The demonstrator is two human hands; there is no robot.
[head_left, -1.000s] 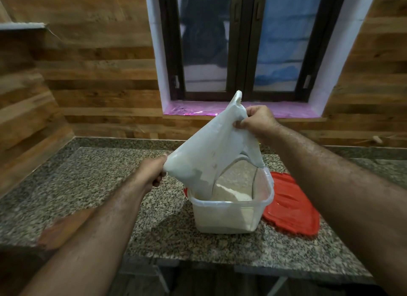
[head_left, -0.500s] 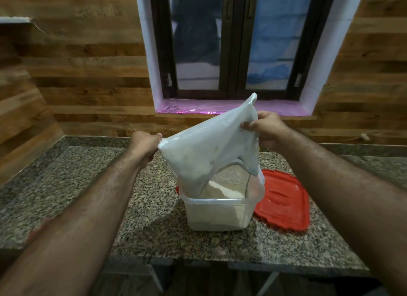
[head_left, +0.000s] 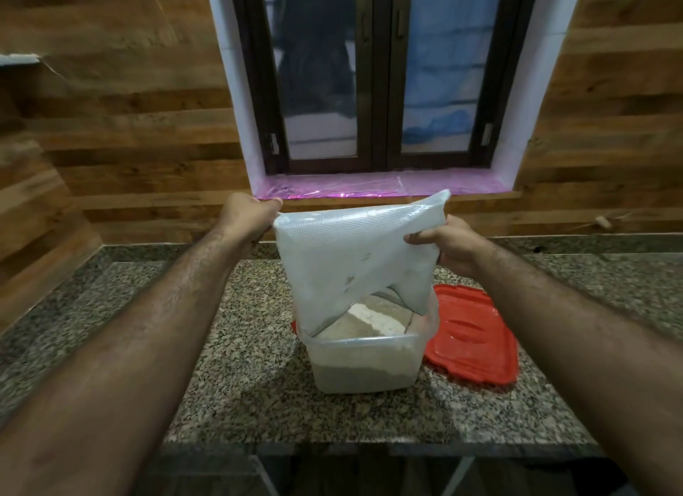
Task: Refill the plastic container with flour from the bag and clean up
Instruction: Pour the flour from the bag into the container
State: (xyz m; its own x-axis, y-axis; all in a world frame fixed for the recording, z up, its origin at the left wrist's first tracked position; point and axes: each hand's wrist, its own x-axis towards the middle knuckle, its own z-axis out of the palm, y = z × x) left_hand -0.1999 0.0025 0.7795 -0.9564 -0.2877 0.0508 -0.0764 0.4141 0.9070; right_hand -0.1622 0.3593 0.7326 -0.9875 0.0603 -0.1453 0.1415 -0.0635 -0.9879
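Head view: our left hand and right hand each keep a tight grip on the upended white plastic bag, its mouth directly over the clear square plastic container so flour drops inside

Granite counter (container, lid)

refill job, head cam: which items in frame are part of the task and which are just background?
In the job:
- flour bag, upended, mouth in the container
- plastic container, partly filled with flour
- red lid, off, flat beside and behind the container
- left hand, right hand, each gripping a bag corner

Just there:
- granite counter
- window
- pink sill
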